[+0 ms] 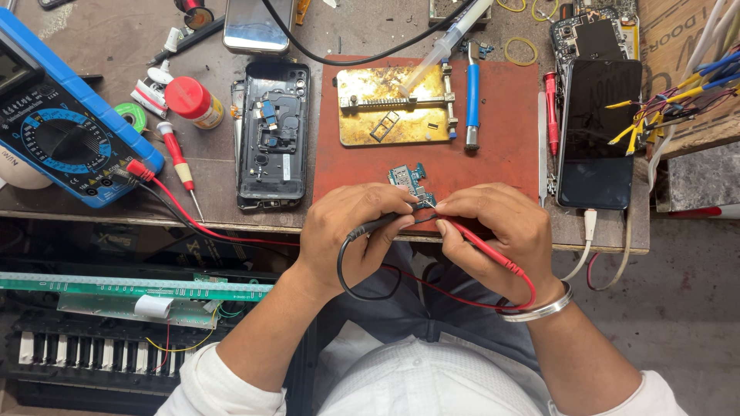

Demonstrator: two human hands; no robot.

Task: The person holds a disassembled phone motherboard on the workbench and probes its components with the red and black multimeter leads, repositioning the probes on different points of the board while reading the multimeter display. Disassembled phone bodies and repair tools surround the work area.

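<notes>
A mat (493,154) lies on the table (92,208). The small circuit board (411,181) sits on the mat at its 6 o'clock edge, with the board holder (389,108) at 12 o'clock of it. The opened phone shell (274,135) lies at 9 o'clock of the mat, the multimeter (62,123) farther at 9 o'clock. A phone (597,131) lies at 3 o'clock of the mat. The left hand (351,231) and right hand (493,231) meet at 6 o'clock of the board, each holding a probe.

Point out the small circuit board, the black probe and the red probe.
small circuit board (406,176): head view, on its blue-green face.
black probe (375,226): head view, on its handle.
red probe (479,241): head view, on its handle.
</notes>
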